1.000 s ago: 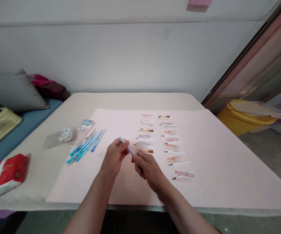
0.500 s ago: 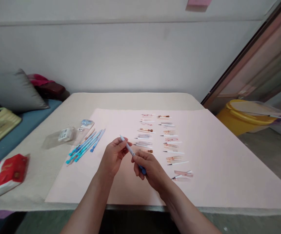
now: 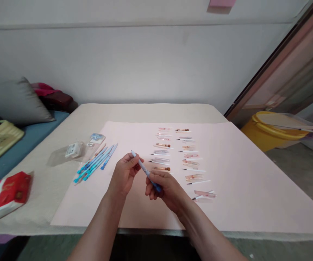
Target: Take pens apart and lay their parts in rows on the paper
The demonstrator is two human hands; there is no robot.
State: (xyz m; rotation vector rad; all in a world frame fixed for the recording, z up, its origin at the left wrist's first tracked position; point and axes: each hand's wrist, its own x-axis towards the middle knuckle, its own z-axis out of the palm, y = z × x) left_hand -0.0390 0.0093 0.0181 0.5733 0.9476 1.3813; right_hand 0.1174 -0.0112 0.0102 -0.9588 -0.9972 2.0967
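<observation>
Both of my hands hold one pen [image 3: 142, 167] above the pink sheet, tilted with its light tip up to the left and its dark blue end down to the right. My left hand [image 3: 124, 173] pinches it near the tip. Around the lower barrel are the fingers of my right hand [image 3: 163, 184]. To the left lies a bunch of blue pens [image 3: 96, 161]. Right of my hands, two columns of pen parts [image 3: 190, 155] are laid out, with white refills with dark tips, clear pinkish pieces and some brown-capped ones [image 3: 162, 145].
A pink sheet [image 3: 240, 188] covers much of the table [image 3: 145, 110]. At left are a clear bag with a white block [image 3: 74, 149], a blue-and-white eraser-like block [image 3: 97, 137] and a red tissue pack [image 3: 7, 195]. A yellow bucket [image 3: 267, 134] stands beyond the right edge.
The pen and both hands have shifted slightly left. The fingers of my right hand have moved a little along the barrel. Everything on the table stays where it was.
</observation>
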